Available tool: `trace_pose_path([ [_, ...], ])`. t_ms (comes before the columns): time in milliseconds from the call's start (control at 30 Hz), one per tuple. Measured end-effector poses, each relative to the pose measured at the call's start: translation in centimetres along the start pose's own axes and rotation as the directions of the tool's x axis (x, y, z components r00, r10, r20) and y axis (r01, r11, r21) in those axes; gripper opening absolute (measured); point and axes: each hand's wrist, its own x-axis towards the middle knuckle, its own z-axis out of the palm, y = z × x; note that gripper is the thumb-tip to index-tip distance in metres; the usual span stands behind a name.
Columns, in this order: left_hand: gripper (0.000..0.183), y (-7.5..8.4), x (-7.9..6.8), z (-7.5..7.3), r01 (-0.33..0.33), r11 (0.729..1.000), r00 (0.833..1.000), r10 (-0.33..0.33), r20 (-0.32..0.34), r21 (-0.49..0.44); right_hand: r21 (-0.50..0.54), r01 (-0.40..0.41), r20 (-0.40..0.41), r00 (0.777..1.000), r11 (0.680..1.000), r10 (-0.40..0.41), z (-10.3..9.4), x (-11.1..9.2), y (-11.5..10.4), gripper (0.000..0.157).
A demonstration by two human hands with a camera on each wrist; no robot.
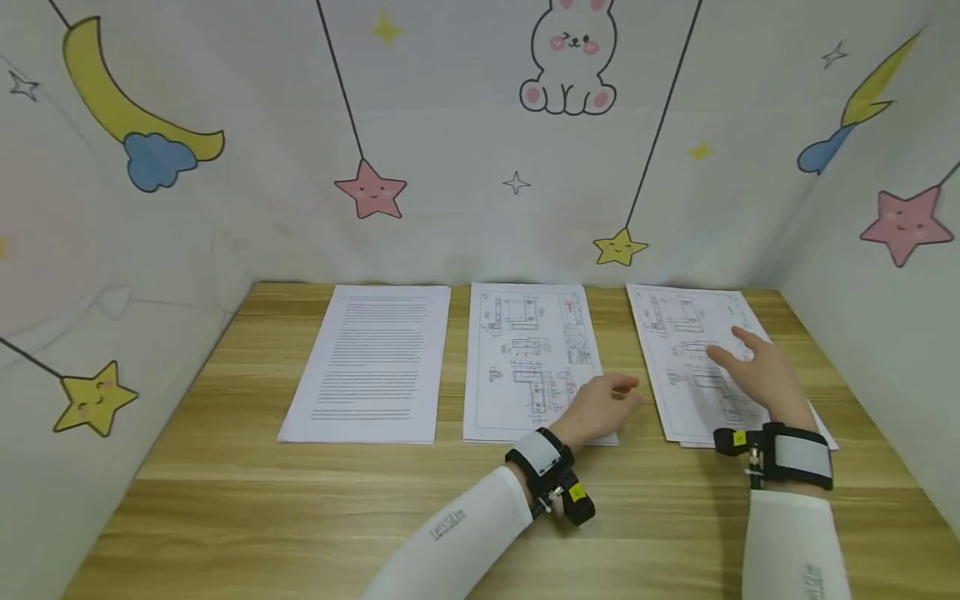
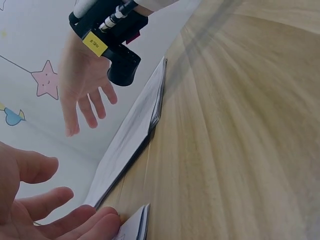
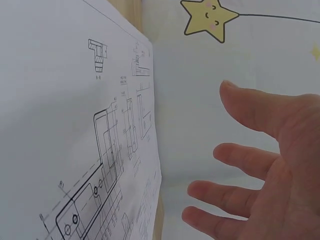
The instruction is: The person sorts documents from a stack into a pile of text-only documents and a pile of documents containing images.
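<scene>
A pale cloth (image 1: 457, 125) printed with stars, a moon and a rabbit is hung behind and beside a wood-grained table (image 1: 300, 525). Three stacks of paper are set in a row near the far edge, with gaps left between them, seemingly so that each can be reached on its own. The pages of text (image 1: 375, 375) are laid at the left; the middle drawings (image 1: 498, 350) and the right drawings (image 1: 663, 312) are topped by similar line figures, so a sorting by kind may be supposed. At the near edge of the right drawings, sheets are seen sticking out, and that stack seems less carefully squared.

The left hand (image 1: 600, 408) is placed over the near right corner of the middle drawings, its fingers loosely bent and slightly parted, with nothing held; whether the paper is touched cannot be told. The right hand (image 1: 768, 375) is held above the right drawings, thumb and fingers spread wide and empty, apart from the page in the right wrist view, perhaps so that the sheets are not disturbed. Around each wrist a strap (image 1: 802, 454) is fastened, probably to keep its small camera aimed at the fingers.
</scene>
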Motion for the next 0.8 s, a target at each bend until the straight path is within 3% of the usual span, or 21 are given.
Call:
trace_pose_path([
  [267, 0.040, 0.5, 0.5, 1.3, 0.038, 0.999, 0.999, -0.038, -0.011, -0.028, 0.035, -0.065, 0.024, 0.998, 0.997, 0.065, -0.2, 0.1, 2.3, 0.094],
  [467, 0.040, 0.4, 1.2, 1.9, 0.083, 0.990, 0.996, -0.085, -0.013, -0.110, 0.070, -0.145, 0.046, 0.989, 0.987, 0.142, -0.3, 0.1, 4.0, 0.094],
  [700, 0.041, 0.3, 1.8, 2.3, 0.102, 0.948, 0.993, -0.116, -0.031, -0.302, 0.061, -0.216, 0.060, 0.975, 0.975, 0.212, 0.5, 0.7, 5.0, 0.090],
  [800, 0.042, 0.3, 1.9, 2.5, 0.105, 0.940, 0.992, -0.124, -0.038, -0.323, 0.043, -0.250, 0.060, 0.967, 0.967, 0.247, 0.8, 0.9, 5.4, 0.087],
])
